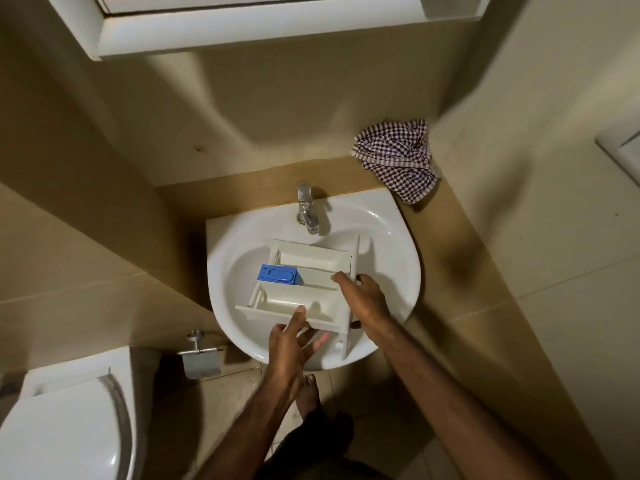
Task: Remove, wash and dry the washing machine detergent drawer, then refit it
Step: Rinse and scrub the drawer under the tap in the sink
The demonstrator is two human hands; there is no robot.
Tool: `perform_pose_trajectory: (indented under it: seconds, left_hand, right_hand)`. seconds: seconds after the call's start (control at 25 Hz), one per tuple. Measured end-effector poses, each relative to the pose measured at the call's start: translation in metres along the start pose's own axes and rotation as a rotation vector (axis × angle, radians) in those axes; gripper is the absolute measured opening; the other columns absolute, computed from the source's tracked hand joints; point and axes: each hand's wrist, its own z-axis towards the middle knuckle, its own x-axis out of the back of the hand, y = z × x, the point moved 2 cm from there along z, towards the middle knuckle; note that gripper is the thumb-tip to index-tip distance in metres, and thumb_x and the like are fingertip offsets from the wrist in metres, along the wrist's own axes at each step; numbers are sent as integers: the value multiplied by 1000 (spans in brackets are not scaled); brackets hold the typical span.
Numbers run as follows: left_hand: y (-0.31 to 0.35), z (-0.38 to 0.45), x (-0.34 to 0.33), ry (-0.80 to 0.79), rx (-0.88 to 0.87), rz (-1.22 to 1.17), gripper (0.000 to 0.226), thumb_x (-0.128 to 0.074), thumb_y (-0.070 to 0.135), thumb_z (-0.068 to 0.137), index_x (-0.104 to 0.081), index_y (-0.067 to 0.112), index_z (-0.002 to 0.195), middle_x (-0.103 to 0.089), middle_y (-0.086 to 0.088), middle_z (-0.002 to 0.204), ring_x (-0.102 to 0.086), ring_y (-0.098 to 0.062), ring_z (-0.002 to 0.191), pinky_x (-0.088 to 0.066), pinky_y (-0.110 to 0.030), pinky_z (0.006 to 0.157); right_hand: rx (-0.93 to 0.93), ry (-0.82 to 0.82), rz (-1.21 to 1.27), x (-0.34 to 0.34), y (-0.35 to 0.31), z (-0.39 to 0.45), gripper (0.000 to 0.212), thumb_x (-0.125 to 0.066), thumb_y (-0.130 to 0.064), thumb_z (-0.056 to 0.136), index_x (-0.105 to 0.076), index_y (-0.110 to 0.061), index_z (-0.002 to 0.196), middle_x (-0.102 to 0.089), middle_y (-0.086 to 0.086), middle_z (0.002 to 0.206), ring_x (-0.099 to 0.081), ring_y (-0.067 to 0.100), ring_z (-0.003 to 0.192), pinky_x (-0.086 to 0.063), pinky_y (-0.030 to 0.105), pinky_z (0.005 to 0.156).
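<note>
The white detergent drawer [304, 275] lies across the bowl of the white sink [391, 271], open side up, with a blue insert [278, 274] in its left middle compartment. My right hand [363, 299] grips the drawer's front panel at the right end, thumb behind the panel. My left hand [291, 344] holds the drawer's near side, thumb on the top edge and fingers underneath. The chrome tap [306, 209] stands just behind the drawer; no water is seen running.
A crumpled checked cloth [398, 157] lies on the tan ledge at the back right of the sink. A toilet [62, 420] and a paper holder [201, 358] are at lower left. A white cabinet [242, 26] hangs above. My bare foot [308, 393] stands under the sink.
</note>
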Motion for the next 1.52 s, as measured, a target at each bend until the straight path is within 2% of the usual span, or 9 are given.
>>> perform_pose_trajectory:
  seconds: [0.2, 0.44, 0.6, 0.76, 0.96, 1.08, 1.2, 1.32, 1.52]
  left_hand:
    - [0, 14, -3, -83, 75, 87, 40, -71, 25, 95, -62, 13, 132, -75, -13, 121, -73, -30, 111, -60, -50, 92]
    - [58, 11, 12, -286, 244, 637, 58, -62, 56, 96, -70, 1, 113, -76, -24, 100, -76, -37, 92, -64, -44, 78]
    - [113, 15, 1, -246, -119, 828, 51, -65, 47, 96, -74, -1, 79, -65, -23, 60, -60, -27, 47, -45, -24, 43]
    - [152, 36, -39, -154, -410, 957, 53, -65, 39, 99, -69, 0, 63, -62, -20, 48, -54, -25, 41, -49, -21, 55]
    - [176, 57, -77, -101, -129, 1480, 49, -59, 46, 98, -76, 5, 76, -73, -7, 59, -69, -21, 49, -51, -24, 51]
    - [185, 85, -91, 131, -756, 1741, 31, -61, 48, 96, -78, 22, 92, -78, 0, 85, -72, -23, 76, -60, -35, 75]
    - [189, 119, -99, -159, -1293, 1910, 38, -66, 26, 97, -63, 26, 134, -64, -5, 139, -60, -34, 119, -55, -45, 87]
    - [199, 150, -102, -366, -1413, 2075, 47, -61, 22, 99, -56, 25, 145, -48, -7, 157, -49, -38, 136, -51, -54, 97]
    - [220, 156, -117, -551, -1518, 2144, 36, -55, 26, 102, -62, 23, 137, -55, -8, 150, -55, -39, 127, -57, -54, 85]
  right_hand:
    - [28, 35, 80, 5, -6, 17, 46, -63, -57, 70, -71, -30, 106, -77, -3, 99, -74, 23, 93, -62, 50, 91]
    - [45, 68, 64, 20, -22, 35, 30, -64, -48, 79, -76, -26, 96, -78, -2, 95, -73, 23, 91, -62, 47, 89]
    - [21, 44, 35, 27, -31, 44, 28, -65, -44, 86, -73, -18, 90, -76, 5, 94, -71, 28, 92, -57, 43, 84]
    - [-54, 40, 94, 33, -39, 55, 23, -65, -39, 90, -71, -17, 89, -76, 10, 97, -73, 29, 89, -57, 36, 65]
    - [-11, 26, -16, 42, -48, 65, 20, -66, -42, 88, -71, -22, 85, -72, 4, 91, -69, 25, 84, -53, 35, 64]
    - [79, -51, -145, 41, -46, 71, 35, -64, -52, 79, -76, -22, 93, -77, 4, 92, -72, 28, 92, -60, 47, 86]
    - [137, -70, -232, 40, -44, 74, 49, -59, -59, 73, -75, -27, 106, -78, -2, 98, -72, 25, 95, -58, 51, 95]
    - [170, -61, -294, 36, -41, 74, 44, -58, -56, 79, -74, -32, 112, -77, -6, 99, -70, 21, 94, -57, 48, 96]
    - [198, -38, -322, 27, -30, 70, 38, -59, -50, 89, -71, -32, 120, -76, -7, 102, -69, 20, 93, -57, 46, 93]
